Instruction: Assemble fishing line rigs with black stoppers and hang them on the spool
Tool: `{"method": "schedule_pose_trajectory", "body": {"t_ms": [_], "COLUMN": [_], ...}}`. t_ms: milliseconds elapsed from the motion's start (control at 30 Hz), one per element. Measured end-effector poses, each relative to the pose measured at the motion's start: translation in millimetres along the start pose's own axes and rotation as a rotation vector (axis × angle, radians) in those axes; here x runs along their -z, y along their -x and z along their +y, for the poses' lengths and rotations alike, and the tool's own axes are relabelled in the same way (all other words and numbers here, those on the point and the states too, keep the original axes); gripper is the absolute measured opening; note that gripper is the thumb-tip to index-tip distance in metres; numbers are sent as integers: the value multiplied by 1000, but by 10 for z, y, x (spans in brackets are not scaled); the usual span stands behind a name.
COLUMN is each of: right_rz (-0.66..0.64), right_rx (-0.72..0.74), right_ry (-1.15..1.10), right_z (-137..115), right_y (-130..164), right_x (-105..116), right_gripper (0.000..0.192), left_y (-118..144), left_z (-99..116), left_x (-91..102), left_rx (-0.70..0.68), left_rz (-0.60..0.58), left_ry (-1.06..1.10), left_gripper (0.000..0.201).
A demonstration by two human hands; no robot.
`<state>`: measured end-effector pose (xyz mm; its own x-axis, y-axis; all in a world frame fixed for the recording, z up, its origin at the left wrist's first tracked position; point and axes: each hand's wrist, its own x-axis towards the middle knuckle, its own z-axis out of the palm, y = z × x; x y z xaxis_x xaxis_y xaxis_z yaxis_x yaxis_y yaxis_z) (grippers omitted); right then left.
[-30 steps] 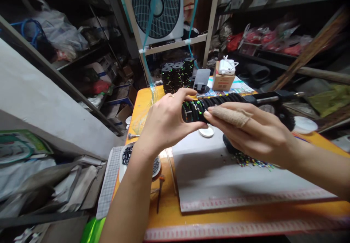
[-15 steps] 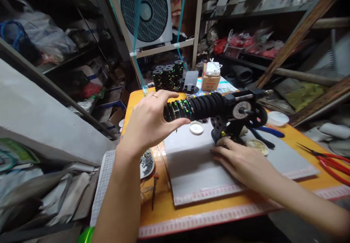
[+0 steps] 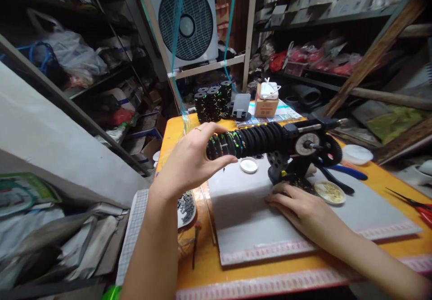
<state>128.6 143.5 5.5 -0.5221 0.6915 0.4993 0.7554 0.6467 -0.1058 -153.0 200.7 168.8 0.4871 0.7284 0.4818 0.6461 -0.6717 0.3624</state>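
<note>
A black hand winder (image 3: 299, 149) stands on the grey board, its ribbed row of black foam spools (image 3: 263, 140) reaching out to the left. Green and yellow beads on line are wound round the spools near the left end. My left hand (image 3: 192, 160) is curved round that end, thumb below and fingers over the far side, partly hidden. Low at the winder's foot, my right hand (image 3: 300, 205) lies against its base with bent fingers; some fingertips are hidden. Just right of it is a round dish of small golden pieces (image 3: 330, 192).
A white lid (image 3: 249, 165) lies behind the spools. Blue-handled pliers (image 3: 347, 171), a white bowl (image 3: 357, 154) and scissors (image 3: 415, 203) are at the right. Left of the board (image 3: 243, 228) stands a tray of dark small parts (image 3: 185, 210). Stacked spools (image 3: 212, 104) and a carton (image 3: 266, 107) stand behind.
The view has shifted slightly, so everything sits a little lower and further right. Both hands keep the same places on the winder.
</note>
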Motion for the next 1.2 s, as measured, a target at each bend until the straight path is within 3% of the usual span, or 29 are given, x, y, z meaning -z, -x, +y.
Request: {"method": "schedule_pose_trajectory", "body": {"t_ms": [133,267,400,500,633,733,1200], "right_rz": [51,101,259,357,473,462,374], "right_rx": [23,55,82,52,67,70,82], "right_ry": [-26,-121,-283,-402,-479,-453,-385], "right_z": [-49,-189,-290,-303,-290,-287,-287], "right_y": [-67,-270,-675,-1061,-1477,-1611,-1643], "right_x": [24,285,676,849,872,853,834], "right_gripper": [25,12,12,11,8,7,7], "left_y": [9,18,16,11,10,12,17], "left_z": [5,12,7,8,12,6,5], "left_x": [3,13,16,14,13,15,28], "left_rx": [12,40,-1,-8,6,2,-9], "left_rz": [-5,-25,-24,-23,-30,-31,-38], "left_ry": [18,40,60,64,56,59,53], "left_gripper": [40,37,34,33,33,33,33]}}
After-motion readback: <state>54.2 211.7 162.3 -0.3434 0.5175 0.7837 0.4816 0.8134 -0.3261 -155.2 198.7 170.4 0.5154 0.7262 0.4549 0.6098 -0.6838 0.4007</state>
